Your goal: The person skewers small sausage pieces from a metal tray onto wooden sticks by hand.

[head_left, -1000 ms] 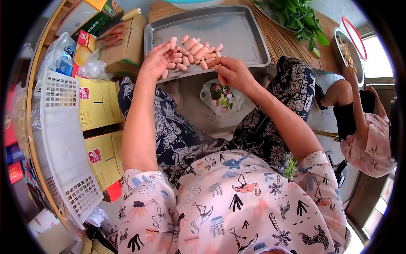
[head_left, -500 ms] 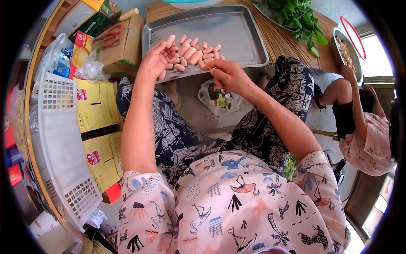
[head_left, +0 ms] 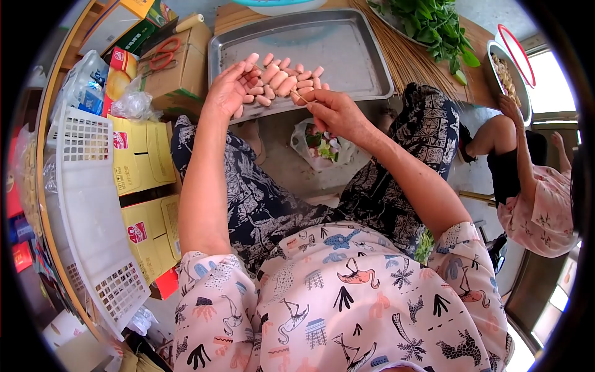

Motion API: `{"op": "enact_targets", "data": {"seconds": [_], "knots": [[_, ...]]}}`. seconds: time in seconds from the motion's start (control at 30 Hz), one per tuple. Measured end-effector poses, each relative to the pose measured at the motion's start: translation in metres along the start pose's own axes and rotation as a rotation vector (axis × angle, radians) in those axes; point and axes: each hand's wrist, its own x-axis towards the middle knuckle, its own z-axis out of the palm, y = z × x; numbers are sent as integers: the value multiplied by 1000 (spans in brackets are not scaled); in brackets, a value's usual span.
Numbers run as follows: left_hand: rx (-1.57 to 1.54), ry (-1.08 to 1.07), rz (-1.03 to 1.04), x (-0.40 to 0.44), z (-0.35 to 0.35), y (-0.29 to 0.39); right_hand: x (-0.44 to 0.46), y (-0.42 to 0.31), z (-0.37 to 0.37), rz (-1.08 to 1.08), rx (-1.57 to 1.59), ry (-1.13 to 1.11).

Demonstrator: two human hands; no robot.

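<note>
My left hand (head_left: pixel 231 87) is closed on a small pink sausage (head_left: pixel 251 60), pinched upright between thumb and fingertips over the near left part of a metal tray (head_left: pixel 310 40). My right hand (head_left: pixel 339 111) grips a thin bamboo skewer (head_left: pixel 299 95) at the tray's near edge. The skewer slants up and left across the sausages toward my left hand; whether its tip is inside the held sausage I cannot tell. Many loose short sausages (head_left: pixel 280 82) lie heaped in the tray between my hands.
Bamboo skewers (head_left: pixel 427 68) are spread right of the tray, beside green leaves (head_left: pixel 427 22). Scissors (head_left: pixel 164 54) and a wooden-handled knife (head_left: pixel 188 23) lie on a carton at left. A bag of scraps (head_left: pixel 320 146) sits between my legs. Another person (head_left: pixel 539 204) works beside a bowl (head_left: pixel 524 96) at right.
My left hand and its sausage have shifted very slightly. My right hand keeps the skewer in nearly the same place. The other person's farther hand has moved.
</note>
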Motion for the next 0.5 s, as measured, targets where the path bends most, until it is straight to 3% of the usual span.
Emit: {"op": "enact_targets", "data": {"seconds": [0.5], "knots": [[22, 1, -3, 0, 0, 1, 1, 1, 0, -22, -25, 8]]}}
